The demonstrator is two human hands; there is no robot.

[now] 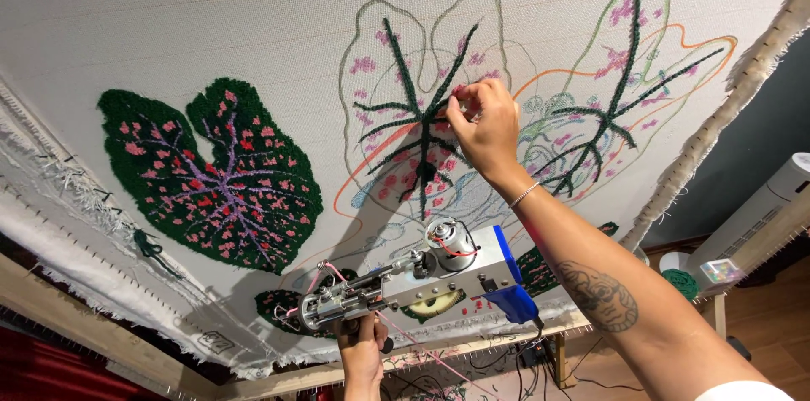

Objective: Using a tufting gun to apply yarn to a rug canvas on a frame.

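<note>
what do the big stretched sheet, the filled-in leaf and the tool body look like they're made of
Stretched sheet: woven cloth, off-white and matte, judging by its frayed edges and fine weave.
Filled-in leaf: yarn pile, dark green with pink and purple flecks; it looks fuzzy and raised.
Tool body: probably bare metal, silvery with a dull sheen, with a blue, plastic-looking part at one end.

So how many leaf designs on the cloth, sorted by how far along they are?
Fully tufted dark green leaf: 1
Outlined leaves with dark veins and pink spots: 2
Small leaves partly hidden behind the tufting gun: 2
Total: 5
The right hand pinches at the middle leaf.
</note>
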